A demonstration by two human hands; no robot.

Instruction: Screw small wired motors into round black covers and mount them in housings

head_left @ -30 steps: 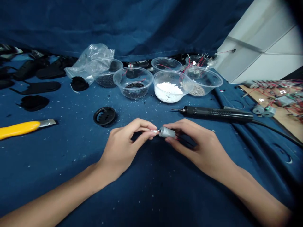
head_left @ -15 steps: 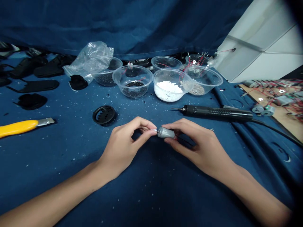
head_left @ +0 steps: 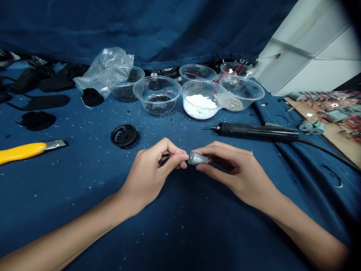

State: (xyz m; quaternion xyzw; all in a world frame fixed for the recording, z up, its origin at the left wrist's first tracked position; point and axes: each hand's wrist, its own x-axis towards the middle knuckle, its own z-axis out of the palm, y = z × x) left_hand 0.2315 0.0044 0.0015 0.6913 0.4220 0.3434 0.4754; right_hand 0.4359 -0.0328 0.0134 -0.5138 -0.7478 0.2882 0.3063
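Observation:
My right hand (head_left: 239, 167) grips a small silver-grey motor (head_left: 198, 158) between thumb and fingers, its narrow end turned to the left. The thumb and forefinger of my left hand (head_left: 152, 169) are pinched together right at that end. The small white part seen in this pinch a moment earlier is now hidden by the fingertips. Both hands are held over the blue cloth. A round black plastic piece (head_left: 128, 140) with cut-outs lies beyond my left hand, and a black electric screwdriver (head_left: 258, 131) lies beyond my right hand.
A yellow-handled blade (head_left: 24, 152) lies at left, near several black moulded pieces (head_left: 39, 120). Clear bowls at the back hold black screws (head_left: 159, 107), white bits (head_left: 200, 105) and wired parts. More motors with red wires (head_left: 335, 113) cover a board at right.
My left fingertips have moved slightly right, against the motor's end, covering the white part and the shaft. My right hand still holds the motor. The view has shifted slightly.

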